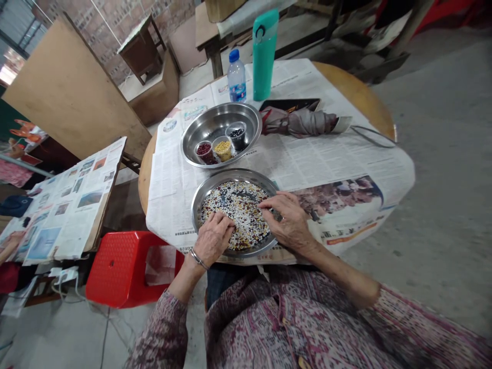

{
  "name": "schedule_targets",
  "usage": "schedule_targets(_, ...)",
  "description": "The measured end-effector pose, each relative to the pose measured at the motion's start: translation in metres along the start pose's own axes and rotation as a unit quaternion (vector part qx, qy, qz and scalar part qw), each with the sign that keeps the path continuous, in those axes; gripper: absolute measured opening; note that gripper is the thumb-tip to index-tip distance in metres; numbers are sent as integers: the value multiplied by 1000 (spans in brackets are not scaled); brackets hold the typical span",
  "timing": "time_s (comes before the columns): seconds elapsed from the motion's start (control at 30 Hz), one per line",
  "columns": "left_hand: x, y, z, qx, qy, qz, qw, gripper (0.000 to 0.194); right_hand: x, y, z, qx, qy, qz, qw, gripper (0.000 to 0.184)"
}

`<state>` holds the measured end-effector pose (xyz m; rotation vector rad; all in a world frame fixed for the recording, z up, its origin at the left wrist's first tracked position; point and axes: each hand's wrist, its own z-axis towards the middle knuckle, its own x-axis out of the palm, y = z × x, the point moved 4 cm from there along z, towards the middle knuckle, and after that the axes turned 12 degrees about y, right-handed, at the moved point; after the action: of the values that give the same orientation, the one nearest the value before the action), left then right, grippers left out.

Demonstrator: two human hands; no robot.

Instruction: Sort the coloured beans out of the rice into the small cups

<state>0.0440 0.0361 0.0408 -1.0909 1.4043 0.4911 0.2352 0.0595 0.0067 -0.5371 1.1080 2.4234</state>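
Note:
A shallow steel basin (197,197) in front of me holds a spread of mixed white, yellow, dark red and black beans or grains (246,218). My left hand (215,236), with a metal bracelet at its wrist, rests over the basin's left part, fingers curled down onto the grains. Over the right rim, my right hand (287,218) has thumb and forefinger pinched together; whatever is between them is too small to name. Behind stands a second steel basin (192,130) with three clear cups: dark red beans (204,151), yellow beans (222,148) and black beans (237,136).
Newspaper (169,189) covers the round table. At its back stand a water bottle (236,79) and a teal flask (265,56). A folded umbrella (302,122) lies by a dark tray (311,104). A red stool (115,269) is left. Another person's arm shows far left.

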Motion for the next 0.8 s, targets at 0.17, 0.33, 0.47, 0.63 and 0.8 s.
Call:
schedule_targets(0.17, 0, 3, -3, 10, 0, -7, 1000, 6, 0, 1, 0, -11, 2, -13, 1000, 15)
schedule_targets(0.33, -5, 3, -5, 48, -8, -36, 998, 8, 0, 2, 0, -17, -1, -19, 1000, 15)
schedule_targets(0.47, -14, 5, -10, 64, -1, -18, 998, 14, 0, 1, 0, -11, 3, -14, 1000, 15)
schedule_targets(0.63, -26, 11, -16, 41, 36, -4, 998, 34, 0, 1, 0, 2, 9, -4, 1000, 15)
schedule_targets(0.8, -23, 17, -16, 11, 83, -26, 996, 35, 0, 1, -1, -8, 1, -12, 1000, 14)
